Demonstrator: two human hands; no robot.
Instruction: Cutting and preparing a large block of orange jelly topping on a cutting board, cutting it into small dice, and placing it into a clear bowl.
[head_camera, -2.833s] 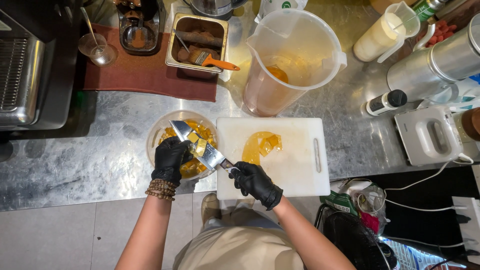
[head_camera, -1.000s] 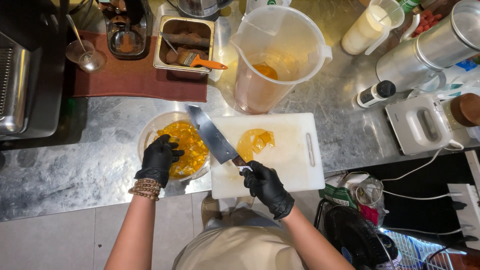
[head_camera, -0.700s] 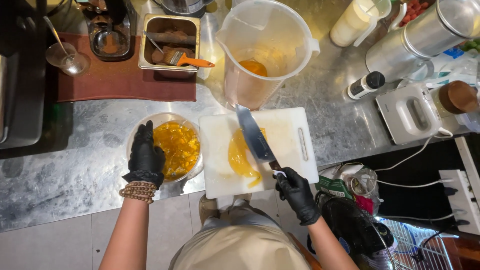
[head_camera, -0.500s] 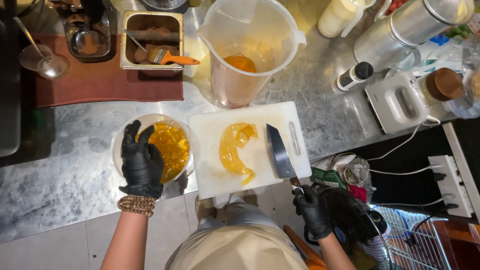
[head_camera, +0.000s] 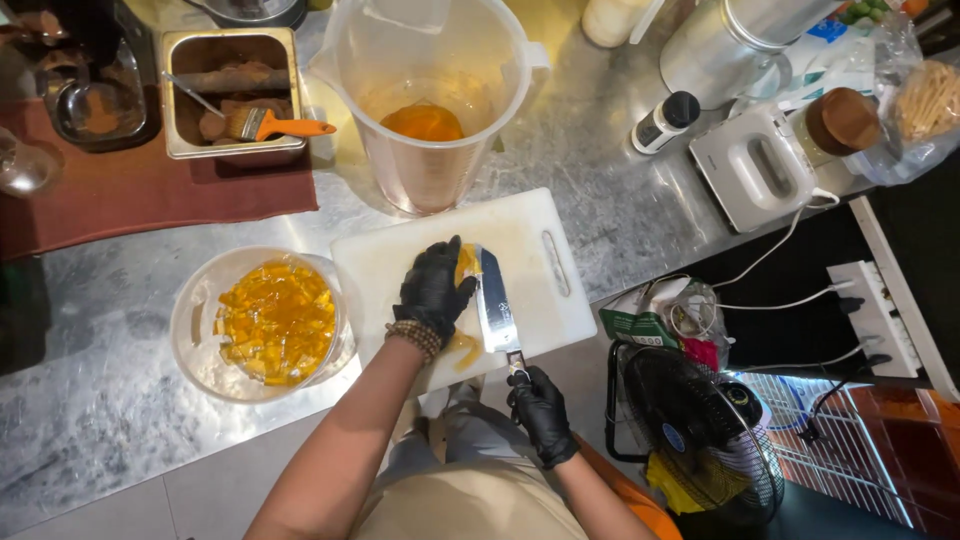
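Note:
Both hands wear black gloves. My left hand (head_camera: 434, 290) presses down on an orange-yellow fruit piece (head_camera: 466, 266) lying on a white cutting board (head_camera: 540, 250). My right hand (head_camera: 538, 407) grips the handle of a large knife (head_camera: 494, 304), whose blade lies on the board just right of the fruit, touching it. A clear round bowl (head_camera: 190, 320) of cut orange-yellow fruit chunks (head_camera: 277, 320) stands left of the board.
A big clear pitcher (head_camera: 430, 95) with orange pulp stands behind the board. A metal tray holding an orange-handled brush (head_camera: 270, 125) sits on a red mat. A white hand mixer (head_camera: 755, 170), dark-capped bottle (head_camera: 662, 122) and a floor fan (head_camera: 690, 420) are to the right.
My left hand left the bowl and moved right onto the fruit on the board. My right hand brought the knife back from the board's right side against the fruit.

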